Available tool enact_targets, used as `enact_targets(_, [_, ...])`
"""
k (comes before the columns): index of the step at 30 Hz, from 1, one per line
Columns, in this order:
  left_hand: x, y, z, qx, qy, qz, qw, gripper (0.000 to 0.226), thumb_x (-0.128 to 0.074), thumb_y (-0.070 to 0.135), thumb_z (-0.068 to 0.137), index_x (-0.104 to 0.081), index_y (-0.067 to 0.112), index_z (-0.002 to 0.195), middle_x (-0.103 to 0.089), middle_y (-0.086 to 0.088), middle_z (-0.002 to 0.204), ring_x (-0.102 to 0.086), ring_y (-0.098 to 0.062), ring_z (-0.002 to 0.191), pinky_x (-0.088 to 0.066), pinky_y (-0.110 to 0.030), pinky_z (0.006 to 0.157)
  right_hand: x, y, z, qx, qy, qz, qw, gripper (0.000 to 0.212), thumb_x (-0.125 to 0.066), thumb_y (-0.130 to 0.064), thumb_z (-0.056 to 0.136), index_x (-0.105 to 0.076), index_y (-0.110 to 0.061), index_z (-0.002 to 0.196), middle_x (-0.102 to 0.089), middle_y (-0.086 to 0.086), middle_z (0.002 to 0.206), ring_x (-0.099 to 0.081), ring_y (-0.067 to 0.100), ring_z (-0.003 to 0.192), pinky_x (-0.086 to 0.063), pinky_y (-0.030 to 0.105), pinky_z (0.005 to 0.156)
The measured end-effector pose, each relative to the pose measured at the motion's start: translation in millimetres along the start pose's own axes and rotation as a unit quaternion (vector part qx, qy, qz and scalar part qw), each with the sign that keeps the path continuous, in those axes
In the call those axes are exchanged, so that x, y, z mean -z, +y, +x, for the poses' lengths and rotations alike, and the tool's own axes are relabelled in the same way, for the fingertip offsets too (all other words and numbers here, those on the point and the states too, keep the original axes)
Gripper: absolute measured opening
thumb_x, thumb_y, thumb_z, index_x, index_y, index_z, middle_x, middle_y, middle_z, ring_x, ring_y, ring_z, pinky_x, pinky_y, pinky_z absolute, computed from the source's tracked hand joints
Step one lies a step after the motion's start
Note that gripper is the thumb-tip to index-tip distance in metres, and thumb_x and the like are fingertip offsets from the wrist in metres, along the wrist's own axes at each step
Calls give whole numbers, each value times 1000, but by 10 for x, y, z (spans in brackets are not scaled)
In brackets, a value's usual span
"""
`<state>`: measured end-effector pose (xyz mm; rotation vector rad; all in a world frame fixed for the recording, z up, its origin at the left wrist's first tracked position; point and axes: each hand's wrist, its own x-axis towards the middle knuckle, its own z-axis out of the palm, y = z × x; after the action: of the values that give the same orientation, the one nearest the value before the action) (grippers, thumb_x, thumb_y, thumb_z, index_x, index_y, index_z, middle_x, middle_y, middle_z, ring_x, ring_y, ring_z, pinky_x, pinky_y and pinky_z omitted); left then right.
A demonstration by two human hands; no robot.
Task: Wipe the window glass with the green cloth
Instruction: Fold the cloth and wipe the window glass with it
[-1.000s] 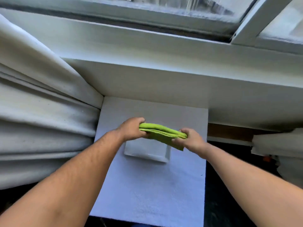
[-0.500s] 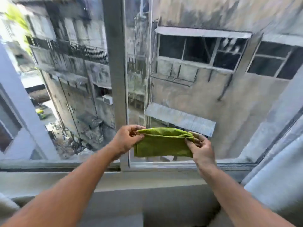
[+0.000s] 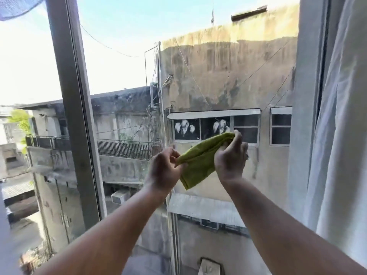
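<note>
Glass of the window (image 3: pixel 218 80) filled most of the view, with stained concrete buildings and pale sky visible beyond it. A grey vertical frame bar (image 3: pixel 73 116) stood at the left, and a white curtain (image 3: pixel 341 135) hung along the right edge. Both bare forearms reached up from the near edge toward the pane. The green cloth (image 3: pixel 198 163), folded, was held up in front of the glass at centre right, slanting from lower left to upper right; whether it touched the pane could not be told. The left hand (image 3: pixel 164 171) had its fingers (image 3: pixel 174 155) closed in a pinch on the cloth's lower left end. The right hand (image 3: pixel 231 157) had its fingers (image 3: pixel 237 138) closed around the cloth's upper right end, the loose lower corner hanging between the two wrists.
</note>
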<state>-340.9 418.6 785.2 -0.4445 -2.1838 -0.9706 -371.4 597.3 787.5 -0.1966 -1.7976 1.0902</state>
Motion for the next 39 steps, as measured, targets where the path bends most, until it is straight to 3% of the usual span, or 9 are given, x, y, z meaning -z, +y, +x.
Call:
enact_targets(4, [324,-10,346,-280,48,255,924,40,-60,62,86,-52,25,100,-64,3,88,-65,-19,70,-54,-32,56,-214,139,-227,103,69,-36,992,73,-55,-13,96,-19,2,157,-53,30,134,-53,45,117,-46,49,97])
enact_targets(8, [735,4,1003,-359,133,460,801,57,-42,55,100,-60,13,135,-58,-22,142,-55,-38,130,-41,-49,103,-318,387,-302,178,95,-59,978,73,-57,-11,93,-21,9,154,-52,32,138,-55,47,119,-50,53,98])
enact_targets(11, [750,-159,1137,-291,115,498,809,66,-29,61,101,-36,23,155,-28,-21,164,-24,-41,152,-19,-66,122,-360,576,-249,265,83,-89,957,66,-57,-13,94,-30,9,150,-44,33,148,-45,47,136,-41,54,113])
enact_targets(16, [700,-268,1229,-313,148,492,799,64,-25,60,102,-29,28,158,-24,-17,167,-21,-37,155,-18,-64,123,-237,744,206,363,57,-130,921,64,-43,-28,97,-27,-1,152,-24,24,159,-21,38,150,-30,53,121])
enact_targets(23, [678,-363,1284,-330,178,486,789,62,-26,57,103,-24,31,159,-22,-16,168,-23,-37,154,-19,-64,123,-500,-207,627,296,139,-115,938,67,-33,-44,101,-22,-10,158,-26,21,163,-17,39,154,-22,54,125])
enact_targets(25, [676,-364,1281,-333,179,495,782,62,-25,56,103,-24,30,159,-22,-16,168,-23,-38,154,-19,-64,122,-714,-301,396,402,112,-124,900,67,-40,-42,101,-17,-18,159,-21,13,165,-10,32,156,-18,51,127])
enact_targets(30, [685,-325,1243,-331,170,489,789,60,-25,53,103,-28,28,158,-21,-17,167,-22,-39,154,-19,-66,122,-401,198,508,670,-36,-229,706,67,-57,-28,96,-25,-25,154,-28,2,161,-23,25,153,-26,47,125])
enact_targets(35, [669,-361,1285,-343,186,490,779,59,-27,51,104,-30,28,158,-23,-19,167,-24,-39,153,-21,-66,121,-151,29,1035,451,84,-128,879,54,-51,-16,98,-38,-13,151,-40,14,157,-34,38,148,-38,55,118])
enact_targets(39, [681,-352,1259,-340,182,480,788,56,-26,41,104,-30,26,157,-23,-17,167,-20,-39,154,-19,-66,122,-651,-208,426,474,65,-93,873,67,-55,-15,91,-32,-30,153,-28,0,162,-19,25,155,-25,49,126])
